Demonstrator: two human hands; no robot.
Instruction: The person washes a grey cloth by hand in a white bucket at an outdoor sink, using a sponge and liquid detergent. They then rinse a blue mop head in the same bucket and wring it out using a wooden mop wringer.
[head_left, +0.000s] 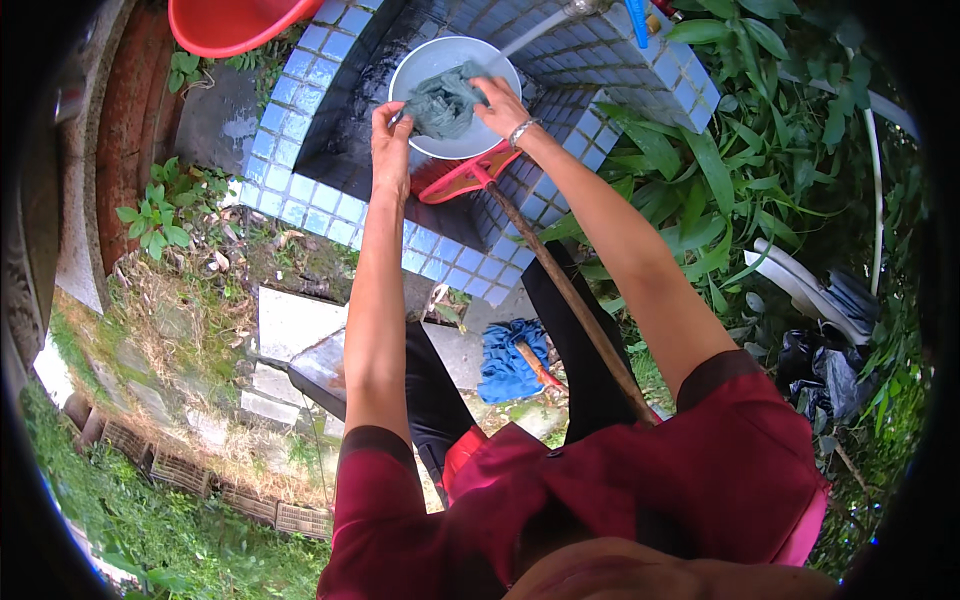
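A wet grey-green cloth (444, 105) lies bunched in a round, pale grey basin (480, 141). My left hand (391, 142) is at the basin's left rim, its thumb and fingers pinched on the cloth's edge. On the other side, my right hand (501, 111), with a bracelet at the wrist, grips the cloth's right part between thumb and fingers. A stream of water (534, 36) runs from a metal tap (589, 6) towards the basin's upper right. Beneath the basin is the blue-tiled sink (300, 184). The basin's underside is hidden.
A broom with a red head (450, 191) leans in the sink, its wooden handle (570, 296) reaching towards my body. A red basin (240, 26) stands at upper left. Blue cloth (510, 360) lies on the ground between my legs. Leafy plants (697, 195) crowd the right side.
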